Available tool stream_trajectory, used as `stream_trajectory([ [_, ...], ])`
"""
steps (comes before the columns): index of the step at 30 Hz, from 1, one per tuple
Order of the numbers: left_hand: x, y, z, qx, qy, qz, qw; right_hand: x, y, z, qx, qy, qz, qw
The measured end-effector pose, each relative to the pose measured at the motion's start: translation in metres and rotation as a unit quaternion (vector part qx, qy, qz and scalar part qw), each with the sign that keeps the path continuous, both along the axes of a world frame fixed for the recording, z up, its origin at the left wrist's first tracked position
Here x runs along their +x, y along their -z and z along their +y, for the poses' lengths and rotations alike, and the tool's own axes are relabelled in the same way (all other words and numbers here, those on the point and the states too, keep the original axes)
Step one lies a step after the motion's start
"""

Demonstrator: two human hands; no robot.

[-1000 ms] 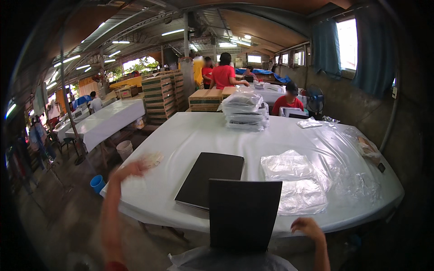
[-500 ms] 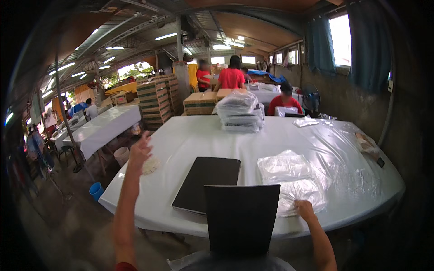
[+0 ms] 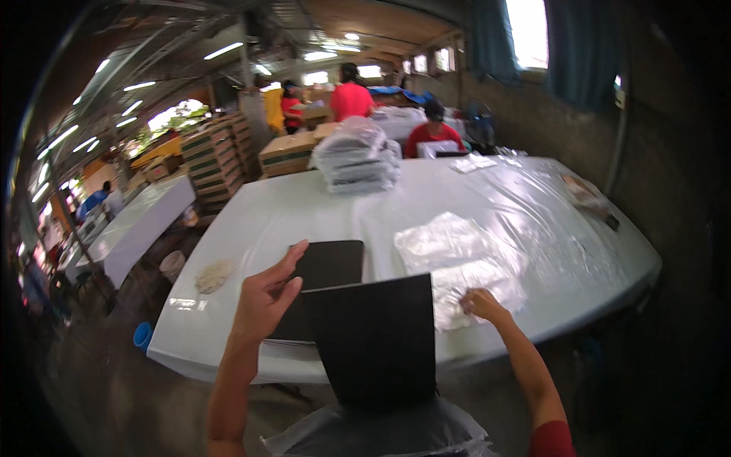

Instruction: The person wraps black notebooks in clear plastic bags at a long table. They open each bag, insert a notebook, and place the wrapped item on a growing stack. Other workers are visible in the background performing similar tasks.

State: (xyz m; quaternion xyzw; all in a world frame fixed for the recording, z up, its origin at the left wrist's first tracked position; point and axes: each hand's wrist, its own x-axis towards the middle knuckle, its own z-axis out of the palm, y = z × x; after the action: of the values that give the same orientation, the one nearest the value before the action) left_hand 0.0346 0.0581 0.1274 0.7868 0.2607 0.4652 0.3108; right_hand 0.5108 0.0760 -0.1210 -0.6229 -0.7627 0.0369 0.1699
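Observation:
A black flat panel (image 3: 373,335) stands upright close in front of me, its lower end in a clear plastic bag (image 3: 381,434) near my body. My left hand (image 3: 268,295) is raised just left of the panel, fingers stretched out and thumb apart, holding nothing. Behind it lies a black stack of flat sheets or panels (image 3: 333,261) on the table, partly hidden by the hand and the upright panel. My right hand (image 3: 483,305) has its fingers bent together on the near pile of clear plastic bags (image 3: 464,266), pinching the plastic.
The table (image 3: 251,213) has a white plastic cover. Stacked wrapped packages (image 3: 356,156) stand at its far side, with cartons (image 3: 288,152) behind. A pale round piece (image 3: 214,276) lies at left, and a wrapped item (image 3: 586,192) at far right. Co-workers in red are beyond the table.
My left hand has come inward to the right and lower, toward the upright panel. My right hand stays at the plastic bags. The whole view has shifted and tilted.

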Motion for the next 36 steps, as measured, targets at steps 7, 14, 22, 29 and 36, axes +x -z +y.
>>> stream_trajectory([
  [7,0.006,0.002,-0.016,0.065,0.02,0.057,0.996,0.005,0.01,0.004,0.133,-0.018,0.077,0.988],
  [14,0.016,0.0,-0.017,0.06,0.058,0.057,0.995,0.021,-0.024,0.014,0.163,0.039,0.172,0.971],
  [22,0.082,0.006,-0.027,0.075,0.06,0.094,0.991,-0.061,-0.159,0.007,0.314,0.054,0.205,0.926],
  [29,0.136,0.032,-0.012,0.039,0.057,0.027,0.997,-0.178,-0.267,-0.086,0.078,-0.184,0.306,0.931],
  [36,0.06,0.027,-0.014,-0.128,0.178,0.24,0.946,-0.127,-0.26,-0.099,0.012,-0.199,0.305,0.931],
])
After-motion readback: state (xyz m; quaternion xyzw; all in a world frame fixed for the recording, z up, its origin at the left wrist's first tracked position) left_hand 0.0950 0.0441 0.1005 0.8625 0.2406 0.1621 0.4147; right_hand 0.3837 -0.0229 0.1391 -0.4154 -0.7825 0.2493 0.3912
